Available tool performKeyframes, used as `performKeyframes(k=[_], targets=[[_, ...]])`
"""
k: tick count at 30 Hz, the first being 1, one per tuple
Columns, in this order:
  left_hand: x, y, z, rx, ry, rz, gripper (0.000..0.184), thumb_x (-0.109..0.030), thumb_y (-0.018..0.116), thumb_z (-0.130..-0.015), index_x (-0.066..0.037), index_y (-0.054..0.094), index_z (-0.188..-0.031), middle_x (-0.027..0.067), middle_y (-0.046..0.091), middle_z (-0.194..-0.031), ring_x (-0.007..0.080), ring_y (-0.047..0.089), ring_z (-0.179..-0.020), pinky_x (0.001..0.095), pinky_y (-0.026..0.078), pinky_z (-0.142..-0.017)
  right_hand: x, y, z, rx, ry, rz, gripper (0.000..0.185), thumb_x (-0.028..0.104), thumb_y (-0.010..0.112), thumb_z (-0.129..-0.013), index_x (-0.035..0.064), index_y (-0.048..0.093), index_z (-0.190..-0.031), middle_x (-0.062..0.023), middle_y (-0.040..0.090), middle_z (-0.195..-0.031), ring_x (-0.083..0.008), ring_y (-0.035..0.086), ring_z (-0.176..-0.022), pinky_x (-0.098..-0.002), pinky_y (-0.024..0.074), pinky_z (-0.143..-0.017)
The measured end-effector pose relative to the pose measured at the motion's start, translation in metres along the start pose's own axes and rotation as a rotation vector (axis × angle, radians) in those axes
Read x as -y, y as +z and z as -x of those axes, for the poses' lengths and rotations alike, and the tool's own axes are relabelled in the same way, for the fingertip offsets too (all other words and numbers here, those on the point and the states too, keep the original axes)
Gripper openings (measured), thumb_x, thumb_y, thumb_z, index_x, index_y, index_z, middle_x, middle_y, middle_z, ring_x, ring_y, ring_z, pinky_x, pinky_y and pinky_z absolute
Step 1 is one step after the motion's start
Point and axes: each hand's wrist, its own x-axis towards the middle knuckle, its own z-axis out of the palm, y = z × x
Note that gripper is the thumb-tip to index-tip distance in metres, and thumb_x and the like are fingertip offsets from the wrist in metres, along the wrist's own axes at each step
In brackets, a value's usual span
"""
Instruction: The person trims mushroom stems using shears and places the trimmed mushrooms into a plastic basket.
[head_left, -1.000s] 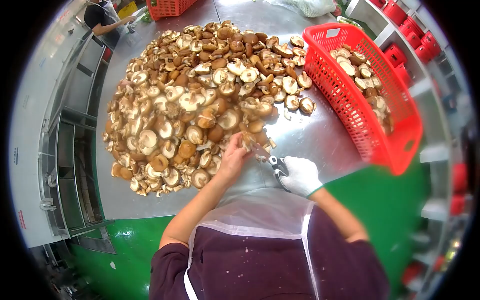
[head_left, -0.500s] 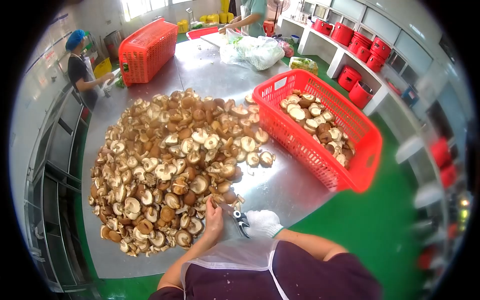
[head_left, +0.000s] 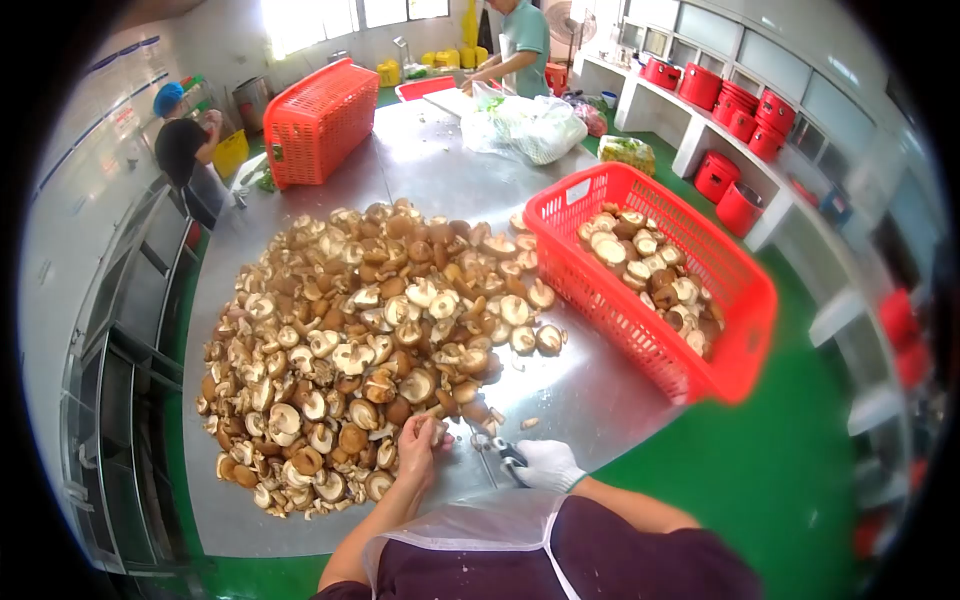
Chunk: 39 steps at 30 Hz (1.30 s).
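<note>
My bare left hand (head_left: 418, 450) is closed at the near right edge of a large heap of brown shiitake mushrooms (head_left: 340, 350). Its fingers pinch a mushroom (head_left: 438, 430), mostly hidden by them. In a white knitted glove, my right hand (head_left: 550, 466) grips dark-handled scissors (head_left: 509, 453). Their blades point left and up toward the left hand, a small gap away from it. A small pale stem piece (head_left: 530, 423) lies on the metal table just above the scissors.
A red basket (head_left: 655, 300) partly filled with mushrooms stands at the right edge of the metal table (head_left: 590, 420). Farther back are a tilted red basket (head_left: 320, 120) and plastic bags (head_left: 525, 125). Co-workers stand at back left (head_left: 190, 150) and at the far end (head_left: 522, 50).
The whole view has shifted down and right. The scissors have drawn away from my left hand, and a loose stem piece now lies above them. The left co-worker's hands have risen.
</note>
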Motion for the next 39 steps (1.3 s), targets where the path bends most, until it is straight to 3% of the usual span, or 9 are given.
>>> performKeyframes(k=[11,13,15,18,21,27,29,35,39], targets=[[-0.061,0.057,0.004,0.25,-0.345,-0.161,0.022,-0.019,0.051,-0.098,-0.005,0.052,-0.114,0.0068,0.061,-0.092,0.0113,0.059,-0.067,0.0255,0.049,-0.055,-0.091,0.045,0.005,-0.37,0.238,-0.692,0.025,0.03,0.068,-0.08,0.0054,0.064,-0.076,-0.0138,0.062,-0.065,-0.026,0.063,-0.06,-0.0357,0.0498,-0.06],[-0.066,0.095,-0.019,0.345,-0.319,-0.138,0.026,-0.02,0.054,-0.097,-0.005,0.052,-0.118,0.0043,0.059,-0.091,0.0109,0.059,-0.077,0.0263,0.05,-0.064,-0.093,0.048,-0.001,-0.504,0.202,-0.661,0.019,0.024,0.068,-0.079,0.0053,0.065,-0.079,-0.012,0.062,-0.064,-0.0218,0.063,-0.059,-0.0329,0.0505,-0.06],[-0.099,0.164,-0.028,0.474,-0.156,-0.302,0.047,-0.026,0.053,-0.097,-0.004,0.04,-0.136,0.0129,0.056,-0.119,0.0196,0.059,-0.104,0.0386,0.05,-0.09,-0.089,0.048,0.002,-0.536,0.187,-0.661,0.017,0.022,0.068,-0.079,0.0054,0.065,-0.08,-0.0106,0.062,-0.064,-0.0203,0.062,-0.058,-0.0331,0.0511,-0.061],[-0.134,0.25,-0.058,0.9,0.017,-0.038,0.058,-0.029,0.048,-0.099,-0.004,0.024,-0.145,0.0173,0.05,-0.13,0.0301,0.055,-0.116,0.0393,0.048,-0.096,-0.092,0.05,0.003,-0.543,0.158,-0.659,0.015,0.02,0.069,-0.078,0.0054,0.066,-0.08,-0.0095,0.063,-0.064,-0.0171,0.062,-0.057,-0.0319,0.0507,-0.06],[-0.114,0.263,-0.089,0.42,0.849,-0.832,0.056,-0.029,0.057,-0.093,-0.005,0.036,-0.139,0.0163,0.054,-0.125,0.0299,0.055,-0.115,0.0398,0.046,-0.094,-0.104,0.064,0.0,-0.529,0.209,-0.794,0.016,0.021,0.069,-0.079,0.0051,0.066,-0.081,-0.0081,0.062,-0.063,-0.0152,0.061,-0.057,-0.0313,0.0505,-0.06],[-0.081,0.119,-0.081,0.544,0.614,-2.273,0.041,-0.019,0.066,-0.079,-0.012,0.056,-0.118,0.0094,0.058,-0.111,0.0254,0.056,-0.106,0.0422,0.042,-0.088,-0.107,0.071,-0.005,-0.588,0.192,-0.635,0.017,0.022,0.068,-0.078,0.0052,0.064,-0.08,-0.0118,0.064,-0.067,-0.0217,0.065,-0.061,-0.0337,0.051,-0.061],[-0.074,0.06,-0.081,0.34,0.932,-2.185,0.037,-0.022,0.062,-0.08,-0.012,0.061,-0.116,0.0097,0.057,-0.11,0.0288,0.053,-0.108,0.0435,0.042,-0.088,-0.095,0.055,-0.001,-0.677,0.093,-0.488,0.014,0.019,0.069,-0.077,0.0061,0.064,-0.078,-0.0108,0.063,-0.066,-0.0202,0.063,-0.059,-0.0331,0.0507,-0.059],[-0.082,0.004,-0.102,0.138,1.009,-1.686,0.016,-0.019,0.065,-0.073,-0.016,0.06,-0.088,0.008,0.059,-0.076,0.0289,0.063,-0.074,0.039,0.047,-0.071,-0.112,0.072,-0.003,-0.535,0.21,-0.881,0.011,0.013,0.07,-0.08,0.0043,0.064,-0.082,-0.0022,0.06,-0.065,-0.01,0.057,-0.059,-0.0268,0.0476,-0.057],[-0.089,0.002,-0.09,0.004,0.818,-1.215,0.012,-0.016,0.063,-0.087,-0.011,0.061,-0.097,0.0066,0.064,-0.082,0.0191,0.063,-0.071,0.0332,0.048,-0.061,-0.088,0.054,0.0,-0.435,0.252,-1.271,0.022,0.021,0.056,-0.092,0.0057,0.058,-0.076,0.0006,0.051,-0.058,-0.008,0.048,-0.048,-0.0242,0.0373,-0.043]])
